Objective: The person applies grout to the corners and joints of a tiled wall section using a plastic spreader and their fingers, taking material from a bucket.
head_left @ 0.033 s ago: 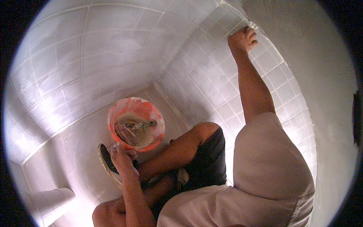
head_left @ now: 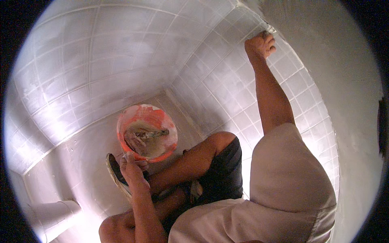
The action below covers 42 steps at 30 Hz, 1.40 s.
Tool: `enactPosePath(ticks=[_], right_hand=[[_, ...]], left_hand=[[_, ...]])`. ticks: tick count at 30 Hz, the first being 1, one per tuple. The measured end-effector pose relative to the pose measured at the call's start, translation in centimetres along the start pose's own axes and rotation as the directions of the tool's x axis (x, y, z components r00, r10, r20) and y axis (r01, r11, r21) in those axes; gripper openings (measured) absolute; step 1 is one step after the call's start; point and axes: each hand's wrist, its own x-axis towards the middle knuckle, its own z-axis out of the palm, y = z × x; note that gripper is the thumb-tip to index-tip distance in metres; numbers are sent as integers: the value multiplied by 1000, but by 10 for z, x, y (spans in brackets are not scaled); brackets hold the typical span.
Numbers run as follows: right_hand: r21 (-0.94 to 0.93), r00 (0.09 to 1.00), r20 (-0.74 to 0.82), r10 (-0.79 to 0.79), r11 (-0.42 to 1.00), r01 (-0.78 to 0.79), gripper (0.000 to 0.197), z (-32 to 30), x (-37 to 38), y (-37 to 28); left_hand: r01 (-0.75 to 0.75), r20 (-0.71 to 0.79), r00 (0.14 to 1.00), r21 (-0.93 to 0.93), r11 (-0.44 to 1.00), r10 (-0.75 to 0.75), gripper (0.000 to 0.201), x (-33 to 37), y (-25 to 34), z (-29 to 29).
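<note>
My left hand [head_left: 133, 170] is closed on the near rim of an orange-red bucket [head_left: 169, 151]. Pale residue coats the bucket's walls, and a wet grey paste [head_left: 150, 148] lies in the bottom. A tool with a dark handle end [head_left: 164, 132], smeared with the same paste, rests inside; its kind is hard to make out. High on the right, my right hand [head_left: 260, 45] presses against the top row of the tiled wall [head_left: 239, 81], its fingers curled. Whatever those fingers grip, if anything, is hidden by the hand.
My bent leg in dark shorts [head_left: 221, 174] and a dark shoe with a pale sole [head_left: 115, 170] sit beside the bucket. A pale pipe [head_left: 56, 214] stands at the lower left. Above the right-hand tiles runs a plain plastered wall [head_left: 344, 81]; more tiles [head_left: 117, 44] cover the far wall.
My right hand sits very slightly lower against the top tiles. The bucket and my left hand appear shifted a touch to the right; both grips look the same.
</note>
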Motion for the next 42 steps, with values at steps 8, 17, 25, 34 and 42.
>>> enactPosePath(ticks=[8, 17, 25, 34, 42], right_hand=[[661, 963, -49, 264, 732, -167, 67, 41, 18, 27], [532, 831, -330, 449, 815, -229, 75, 50, 40, -37], [356, 852, -121, 510, 823, -442, 91, 36, 44, -82], [554, 989, -68, 130, 830, -71, 62, 24, 6, -78], [733, 939, 202, -277, 679, 43, 21, 24, -144, 132]], left_hand=[[-125, -7, 991, 294, 948, 132, 40, -27, 53, -10], [-536, 22, 749, 609, 585, 662, 47, -110, 133, -158], [-217, -271, 846, 611, 761, 459, 66, -179, 82, -197], [-131, -618, 719, 328, 935, 318, 51, -159, -5, -268], [-31, -554, 505, 755, 656, 662, 40, -152, -39, -367]])
